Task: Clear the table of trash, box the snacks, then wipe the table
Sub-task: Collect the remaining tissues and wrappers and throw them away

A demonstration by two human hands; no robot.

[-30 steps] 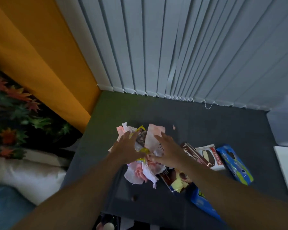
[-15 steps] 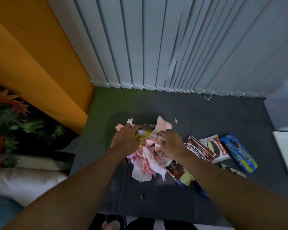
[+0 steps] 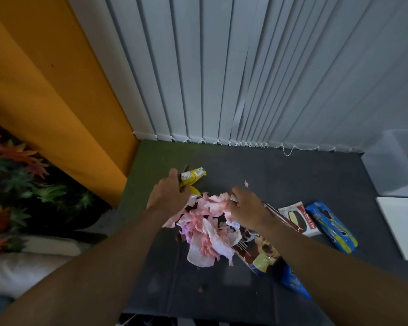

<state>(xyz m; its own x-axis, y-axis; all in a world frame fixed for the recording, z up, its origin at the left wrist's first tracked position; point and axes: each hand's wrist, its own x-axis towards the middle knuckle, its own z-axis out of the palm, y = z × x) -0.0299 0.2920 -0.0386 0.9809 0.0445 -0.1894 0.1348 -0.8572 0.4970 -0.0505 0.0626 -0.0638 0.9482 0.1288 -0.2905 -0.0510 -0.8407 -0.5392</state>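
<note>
The left hand [image 3: 169, 196] grips a yellow wrapper [image 3: 191, 178]; the right hand [image 3: 246, 207] clutches the pink tissue pile [image 3: 206, 228]. Right of this pile lie the Choco Pie pack [image 3: 300, 218] and a blue pack [image 3: 331, 225] on the dark table [image 3: 292, 175].

Table [image 3: 304, 175]: dark grey, plain. Crumpled tissue [image 3: 205, 231]: white, blotched pink. Wrapper [image 3: 192, 178]: yellow with white patches. Choco Pie pack [image 3: 300, 220]: white and red, dark round biscuit pictured. Cookie pack [image 3: 331, 225]: blue with a green stripe. Snack bag [image 3: 259, 251]: brown with yellow. Blinds [image 3: 245, 78]: pale grey vertical slats. Curtain [image 3: 45, 90]: orange. Leaves [image 3: 17, 161]: red, orange and green.
</note>
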